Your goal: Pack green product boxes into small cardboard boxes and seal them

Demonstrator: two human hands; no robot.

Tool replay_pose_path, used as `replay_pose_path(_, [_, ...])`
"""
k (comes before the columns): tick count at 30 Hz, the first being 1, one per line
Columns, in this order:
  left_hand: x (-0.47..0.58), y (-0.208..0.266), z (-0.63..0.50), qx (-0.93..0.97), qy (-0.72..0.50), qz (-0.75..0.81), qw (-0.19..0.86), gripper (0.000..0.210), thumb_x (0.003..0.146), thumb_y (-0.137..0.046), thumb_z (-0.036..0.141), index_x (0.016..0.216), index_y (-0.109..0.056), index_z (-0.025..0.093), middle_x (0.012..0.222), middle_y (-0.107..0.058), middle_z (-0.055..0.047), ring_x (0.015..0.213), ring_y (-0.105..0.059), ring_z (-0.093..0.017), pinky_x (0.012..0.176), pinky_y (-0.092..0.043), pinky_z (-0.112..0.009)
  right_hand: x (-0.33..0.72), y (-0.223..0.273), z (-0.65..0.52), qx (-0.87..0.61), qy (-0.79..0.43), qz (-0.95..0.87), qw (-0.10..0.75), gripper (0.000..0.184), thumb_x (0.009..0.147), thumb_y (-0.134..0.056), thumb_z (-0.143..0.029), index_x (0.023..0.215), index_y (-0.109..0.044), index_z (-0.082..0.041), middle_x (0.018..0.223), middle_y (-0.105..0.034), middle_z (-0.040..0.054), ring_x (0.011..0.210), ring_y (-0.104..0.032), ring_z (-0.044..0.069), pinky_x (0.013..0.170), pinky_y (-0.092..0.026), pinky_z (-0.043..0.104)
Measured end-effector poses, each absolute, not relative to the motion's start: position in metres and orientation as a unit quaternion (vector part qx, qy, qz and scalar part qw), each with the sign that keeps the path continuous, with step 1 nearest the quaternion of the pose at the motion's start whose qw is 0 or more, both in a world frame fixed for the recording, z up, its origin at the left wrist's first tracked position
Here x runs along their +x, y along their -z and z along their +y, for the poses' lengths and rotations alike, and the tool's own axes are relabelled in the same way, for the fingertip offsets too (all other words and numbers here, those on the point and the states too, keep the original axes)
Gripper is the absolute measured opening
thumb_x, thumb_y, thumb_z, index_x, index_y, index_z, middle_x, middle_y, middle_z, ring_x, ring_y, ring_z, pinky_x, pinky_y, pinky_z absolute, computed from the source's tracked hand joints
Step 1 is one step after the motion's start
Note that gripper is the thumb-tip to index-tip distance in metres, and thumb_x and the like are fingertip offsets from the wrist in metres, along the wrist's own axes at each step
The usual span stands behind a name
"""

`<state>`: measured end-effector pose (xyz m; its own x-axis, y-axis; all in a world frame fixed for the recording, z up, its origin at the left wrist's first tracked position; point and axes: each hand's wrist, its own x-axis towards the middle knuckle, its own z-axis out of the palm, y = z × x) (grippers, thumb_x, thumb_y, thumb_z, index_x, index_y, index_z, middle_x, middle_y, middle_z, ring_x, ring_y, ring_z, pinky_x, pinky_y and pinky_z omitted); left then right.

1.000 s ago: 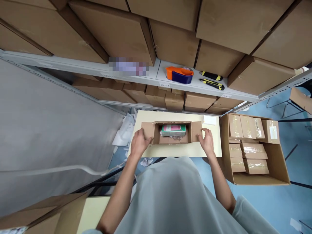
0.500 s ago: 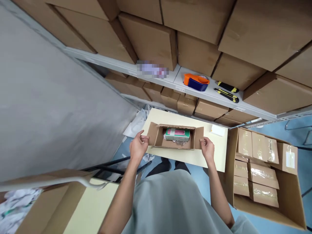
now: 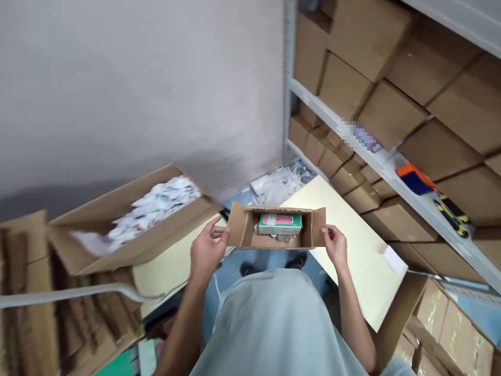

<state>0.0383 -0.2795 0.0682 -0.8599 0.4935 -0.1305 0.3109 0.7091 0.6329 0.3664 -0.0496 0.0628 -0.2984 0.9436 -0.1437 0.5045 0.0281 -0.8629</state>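
An open cardboard box point(image 3: 250, 241) hangs level in front of me, held by its two end flaps. The left flap is pinched between the thumb and fingers of my left hand point(image 3: 207, 245). On the other side my right hand point(image 3: 335, 244) grips the right flap. Inside the box lies a green and pink packet point(image 3: 280, 224). Some clear plastic wrap point(image 3: 285, 238) shows beside it, partly under the packet. The box's bottom is mostly hidden.
Left stands a large carton point(image 3: 136, 253) with crumpled white paper point(image 3: 156, 211). A cream tabletop point(image 3: 352, 256) lies right, bearing a small white item point(image 3: 394, 259). Shelving beyond holds cartons, an orange-blue tape dispenser point(image 3: 415, 179) and cutters point(image 3: 450, 216). Lower right, a carton point(image 3: 401, 308) holds taped boxes.
My view has turned left, bringing the paper-filled carton into sight. The box, held in both hands, has come off the cream tabletop and swung left with me.
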Motion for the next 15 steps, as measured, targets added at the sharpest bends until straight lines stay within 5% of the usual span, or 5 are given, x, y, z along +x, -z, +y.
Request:
replay_pose_path(6, [-0.003, -0.049, -0.434, 0.072, -0.421, 0.899, 0.095, 0.062, 0.091, -0.063, 0.048, 0.145, -0.067, 0.019, 0.101, -0.083, -0.006, 0.1, -0.081, -0.028, 0.102, -0.062, -0.044, 0.241, -0.056, -0.111, -0.427, -0.46, -0.755, 0.189, 0.05, 0.095, -0.062, -0.065, 0.106, -0.078, -0.018, 0.103, -0.085, 0.0136, 0.09, -0.077, 0.028, 0.085, -0.06, 0.038])
replay_pose_path(15, [-0.029, -0.032, -0.582, -0.043, -0.38, 0.924, 0.03, 0.058, 0.095, -0.061, 0.042, 0.149, -0.068, 0.022, 0.103, -0.083, -0.006, 0.103, -0.08, -0.029, 0.096, -0.061, -0.043, 0.092, -0.019, -0.207, -0.318, -0.454, -0.826, 0.1, 0.055, 0.093, -0.058, -0.071, 0.097, -0.078, -0.019, 0.093, -0.084, 0.0123, 0.083, -0.076, 0.028, 0.08, -0.059, 0.037])
